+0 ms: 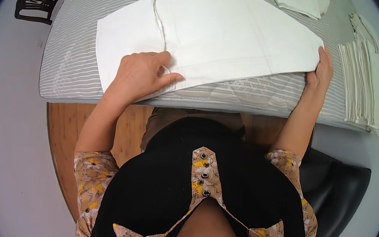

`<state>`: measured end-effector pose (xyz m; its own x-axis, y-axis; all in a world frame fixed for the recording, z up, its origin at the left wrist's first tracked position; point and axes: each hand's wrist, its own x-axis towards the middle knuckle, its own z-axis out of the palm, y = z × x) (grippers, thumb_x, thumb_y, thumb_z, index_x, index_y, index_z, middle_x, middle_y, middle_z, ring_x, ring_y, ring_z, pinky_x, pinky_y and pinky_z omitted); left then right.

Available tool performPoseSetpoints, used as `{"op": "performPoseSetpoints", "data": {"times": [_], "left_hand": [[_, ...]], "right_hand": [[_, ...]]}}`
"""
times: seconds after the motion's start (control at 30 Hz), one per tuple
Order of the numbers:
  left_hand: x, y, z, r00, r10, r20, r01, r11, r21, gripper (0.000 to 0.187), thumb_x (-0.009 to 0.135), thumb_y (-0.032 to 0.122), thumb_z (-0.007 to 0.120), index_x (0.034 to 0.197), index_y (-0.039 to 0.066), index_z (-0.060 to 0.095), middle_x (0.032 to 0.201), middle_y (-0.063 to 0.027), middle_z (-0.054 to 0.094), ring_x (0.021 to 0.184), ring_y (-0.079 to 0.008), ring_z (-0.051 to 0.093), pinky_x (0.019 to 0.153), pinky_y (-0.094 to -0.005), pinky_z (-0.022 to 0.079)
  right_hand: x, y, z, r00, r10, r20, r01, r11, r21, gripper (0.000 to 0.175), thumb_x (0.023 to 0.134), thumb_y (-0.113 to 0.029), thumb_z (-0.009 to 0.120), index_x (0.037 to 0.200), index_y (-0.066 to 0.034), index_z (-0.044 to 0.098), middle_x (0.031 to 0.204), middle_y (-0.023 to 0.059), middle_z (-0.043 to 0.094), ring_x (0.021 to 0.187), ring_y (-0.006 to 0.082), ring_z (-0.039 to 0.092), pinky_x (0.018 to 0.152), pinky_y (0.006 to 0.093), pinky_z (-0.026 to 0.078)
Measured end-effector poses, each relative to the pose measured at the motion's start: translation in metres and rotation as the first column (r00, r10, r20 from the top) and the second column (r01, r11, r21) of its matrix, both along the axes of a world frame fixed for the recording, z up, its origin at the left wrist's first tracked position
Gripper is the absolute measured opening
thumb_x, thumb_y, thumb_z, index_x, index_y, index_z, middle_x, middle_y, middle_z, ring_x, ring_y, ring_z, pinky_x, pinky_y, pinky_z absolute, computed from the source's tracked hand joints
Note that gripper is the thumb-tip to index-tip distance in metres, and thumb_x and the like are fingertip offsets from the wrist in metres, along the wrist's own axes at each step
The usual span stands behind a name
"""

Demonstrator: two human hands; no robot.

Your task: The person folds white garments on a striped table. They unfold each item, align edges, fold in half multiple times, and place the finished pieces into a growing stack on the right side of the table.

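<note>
A large flat white cloth piece (221, 33) lies across the striped mattress (75, 33) before me. Down its left part runs a thin off-white cord (158, 22), slightly wavy. My left hand (142, 71) is over the lower left of the cloth, fingers curled around the cord. More thread shows in the gap between its thumb and index finger. The thumb points right, near the cloth's front edge. At the far right, my right hand (321, 69) grips the cloth's narrow end, thumb on top; its other fingers are partly hidden.
A stack of folded white cloths (360, 82) lies along the mattress's right side. More white cloth (301, 0) rests at the back. A black padded seat (335, 200) is close on my right. A dark chair (40, 5) stands on the floor to the left.
</note>
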<state>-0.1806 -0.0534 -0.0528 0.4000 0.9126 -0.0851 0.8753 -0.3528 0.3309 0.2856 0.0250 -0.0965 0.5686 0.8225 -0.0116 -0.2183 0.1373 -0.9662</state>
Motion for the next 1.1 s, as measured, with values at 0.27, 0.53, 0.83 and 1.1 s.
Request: {"op": "performPoseSetpoints", "data": {"times": [0.27,0.53,0.83,1.1], "left_hand": [[-0.071,-0.001,-0.020,0.761,0.305,0.572,-0.244,0.952,-0.183,0.028,0.093,0.011,0.069,0.071,0.008,0.051,0.067,0.0072,0.045,0.065,-0.0058,0.040,0.059,-0.0244,0.034],[-0.237,-0.094,-0.044,0.045,0.389,0.920,-0.782,0.587,-0.210,0.030,0.093,0.004,0.068,0.073,0.013,0.047,0.074,0.0060,0.047,0.068,-0.0064,0.045,0.064,-0.0240,0.041],[-0.242,-0.117,-0.109,-0.295,0.511,0.807,-0.685,0.476,-0.552,0.013,0.092,0.003,0.064,0.097,0.013,0.058,0.097,-0.0020,0.062,0.088,-0.0142,0.062,0.076,-0.0290,0.053],[-0.194,-0.054,-0.071,-0.042,0.587,0.808,-0.505,0.686,-0.524,0.024,0.094,0.004,0.055,0.115,0.010,0.066,0.100,-0.0033,0.067,0.087,-0.0099,0.063,0.074,-0.0253,0.051]], "right_hand": [[-0.003,-0.002,0.001,0.999,0.001,-0.033,-0.001,1.000,0.018,0.048,0.097,-0.009,0.061,0.139,0.0117,0.051,0.131,0.0228,0.062,0.115,0.0294,0.064,0.097,0.0384,0.053],[0.003,0.001,-0.006,1.000,-0.024,0.005,0.024,0.999,0.025,0.047,0.097,-0.009,0.062,0.138,0.0124,0.052,0.128,0.0229,0.064,0.113,0.0298,0.065,0.097,0.0389,0.053],[0.030,0.005,-0.011,0.995,-0.094,0.023,0.093,0.995,0.032,0.044,0.098,-0.008,0.057,0.138,0.0116,0.052,0.129,0.0247,0.064,0.114,0.0336,0.065,0.097,0.0422,0.055],[0.111,-0.010,-0.019,0.951,-0.300,-0.081,0.308,0.944,0.119,0.045,0.098,-0.011,0.052,0.139,0.0065,0.052,0.128,0.0246,0.063,0.112,0.0350,0.065,0.095,0.0441,0.057]]}}
